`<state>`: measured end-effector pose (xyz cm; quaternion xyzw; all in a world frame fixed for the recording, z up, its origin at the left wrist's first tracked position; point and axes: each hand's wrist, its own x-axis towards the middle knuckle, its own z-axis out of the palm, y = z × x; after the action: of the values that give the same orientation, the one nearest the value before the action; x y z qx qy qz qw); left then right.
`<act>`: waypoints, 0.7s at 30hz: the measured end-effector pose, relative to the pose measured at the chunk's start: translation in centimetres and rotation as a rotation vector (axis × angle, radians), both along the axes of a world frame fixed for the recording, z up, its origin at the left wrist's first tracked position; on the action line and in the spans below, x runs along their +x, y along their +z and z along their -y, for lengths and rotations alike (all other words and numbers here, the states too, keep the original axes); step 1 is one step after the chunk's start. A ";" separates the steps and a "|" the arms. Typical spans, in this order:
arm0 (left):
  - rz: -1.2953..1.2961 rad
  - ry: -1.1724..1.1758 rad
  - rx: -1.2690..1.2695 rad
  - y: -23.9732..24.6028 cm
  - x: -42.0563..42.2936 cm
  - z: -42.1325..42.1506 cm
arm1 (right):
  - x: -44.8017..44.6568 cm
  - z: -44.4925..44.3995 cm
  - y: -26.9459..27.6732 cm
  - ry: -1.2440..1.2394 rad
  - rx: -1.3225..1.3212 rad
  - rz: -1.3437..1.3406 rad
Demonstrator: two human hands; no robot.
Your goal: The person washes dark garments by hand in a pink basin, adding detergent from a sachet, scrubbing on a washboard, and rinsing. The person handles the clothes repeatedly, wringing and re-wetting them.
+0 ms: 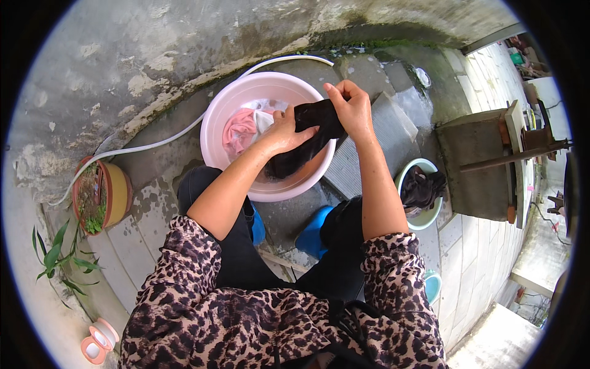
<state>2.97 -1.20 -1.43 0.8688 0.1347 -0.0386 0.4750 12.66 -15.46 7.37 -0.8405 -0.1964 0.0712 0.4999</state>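
Note:
A wet black cloth garment [295, 154] is stretched between my two hands over a pink plastic basin [213, 138]. My right hand [351, 108] pinches its upper end at the basin's right rim. Thumb and fingers of my left hand [288, 131] grip the cloth near its middle, and its lower end hangs down into the basin. Inside the basin, a pink cloth [239, 130] and a white cloth [262, 121] lie in sudsy water. The black garment and my left hand hide part of the basin's inside.
A ridged grey slab [352, 163] lies right of the basin. Beyond it stands a pale green basin [417, 226] holding dark clothes [421, 187]. A white hose [152, 146] runs behind the pink basin, past a flowerpot [120, 193]. A concrete wall [138, 60] rises along the far side.

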 end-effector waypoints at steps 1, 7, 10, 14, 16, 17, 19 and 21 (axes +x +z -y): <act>0.071 0.038 0.187 0.4 -1.1 0.5 | -0.2 0.1 0.2 0.058 0.080 -0.026; 0.438 -0.304 -0.266 0.2 0.8 0.1 | -0.6 1.6 1.6 0.177 0.266 -0.150; 0.225 -0.190 -0.686 1.0 0.2 1.3 | 0.1 2.5 1.7 0.106 0.305 -0.124; 0.003 -0.242 -0.964 4.1 -0.2 1.2 | 0.5 3.1 1.8 0.099 0.306 -0.107; 0.008 -0.326 -0.700 4.5 -0.3 1.3 | 0.4 3.0 1.3 0.142 0.216 -0.034; -0.007 -0.370 -0.559 4.8 -0.3 0.9 | 0.3 2.9 0.9 0.163 0.171 0.003; 0.012 -0.218 -0.750 5.3 0.0 -0.6 | 0.2 2.9 0.2 0.210 0.133 -0.114; 0.164 -0.035 -1.046 5.4 0.0 -2.1 | -0.3 3.1 -0.1 0.387 -0.031 -0.165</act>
<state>3.01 0.87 4.00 0.5181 0.0452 -0.0405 0.8532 12.34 -18.60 7.28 -0.7861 -0.3112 0.2374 0.4783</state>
